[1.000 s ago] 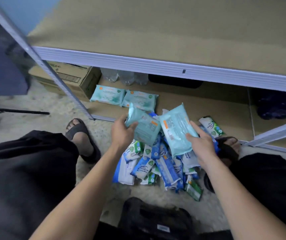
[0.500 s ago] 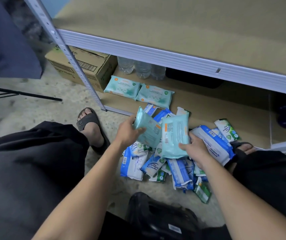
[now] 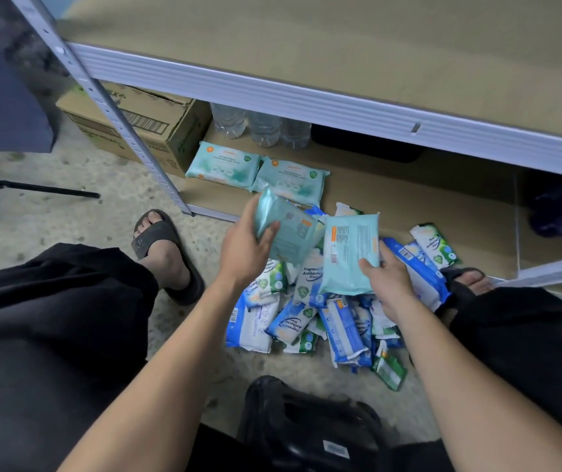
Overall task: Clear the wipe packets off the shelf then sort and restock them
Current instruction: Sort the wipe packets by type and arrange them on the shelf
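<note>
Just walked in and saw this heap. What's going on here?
A person is sorting wipe packets. The left hand grips one teal packet, the right hand a second teal packet. Two matching teal packets lie on the bottom shelf. A mixed pile of blue, white and green packets lies on the floor.

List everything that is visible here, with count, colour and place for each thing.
shelf: one, grey frame, tan boards, ahead.
shelved packets: two, teal, bottom board, side by side.
held packets: two, teal, one per hand.
packet pile: many, blue, white, green, floor.
bottles: three, clear, back of bottom board.
cardboard box: one, brown, behind left post.
black object: one, floor, nearest camera.
sandals: two, dark, on the feet.
left hand: one, grips a teal packet.
right hand: one, grips the other.
</note>
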Available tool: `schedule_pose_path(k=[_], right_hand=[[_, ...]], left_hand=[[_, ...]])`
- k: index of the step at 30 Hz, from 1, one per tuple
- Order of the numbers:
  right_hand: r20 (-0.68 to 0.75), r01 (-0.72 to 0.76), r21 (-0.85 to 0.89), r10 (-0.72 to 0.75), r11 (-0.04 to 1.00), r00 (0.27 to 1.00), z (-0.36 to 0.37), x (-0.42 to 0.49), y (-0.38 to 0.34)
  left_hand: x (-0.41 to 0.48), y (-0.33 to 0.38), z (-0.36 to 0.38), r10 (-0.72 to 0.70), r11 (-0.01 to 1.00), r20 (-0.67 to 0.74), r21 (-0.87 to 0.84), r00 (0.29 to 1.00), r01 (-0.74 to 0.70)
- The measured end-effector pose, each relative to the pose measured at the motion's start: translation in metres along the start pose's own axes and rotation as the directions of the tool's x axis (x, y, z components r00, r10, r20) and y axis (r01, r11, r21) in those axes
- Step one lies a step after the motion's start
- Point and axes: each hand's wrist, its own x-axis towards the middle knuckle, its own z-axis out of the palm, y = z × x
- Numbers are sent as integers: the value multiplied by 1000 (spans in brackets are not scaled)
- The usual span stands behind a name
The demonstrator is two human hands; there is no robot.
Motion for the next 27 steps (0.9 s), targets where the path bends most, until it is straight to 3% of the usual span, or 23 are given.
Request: schedule_pose_path(k=[3, 6, 11, 15, 22, 27], right_hand=[[-81, 7, 12, -6, 1000, 997, -22, 2, 1], [-132, -2, 43, 8, 999, 991, -40, 4, 9], [-164, -57, 4, 57, 998, 985, -57, 7, 32], [-147, -109, 8, 109, 994, 983, -60, 6, 38], [-161, -78, -147, 55, 986, 985, -62, 9, 38], [-164, -37, -321, -17, 946, 986, -72, 8, 40]], left_hand=[[0, 13, 12, 146, 985, -30, 101, 989, -142], [-11, 13, 35, 250, 951, 56, 174, 967, -256], [-35, -24, 69, 284, 915, 346, 181, 894, -360], [-40, -28, 74, 215, 919, 440, 211, 872, -332], [-42, -34, 73, 141, 896, 469, 315, 872, -315], [-43, -29, 87, 149, 882, 348, 377, 926, -284]])
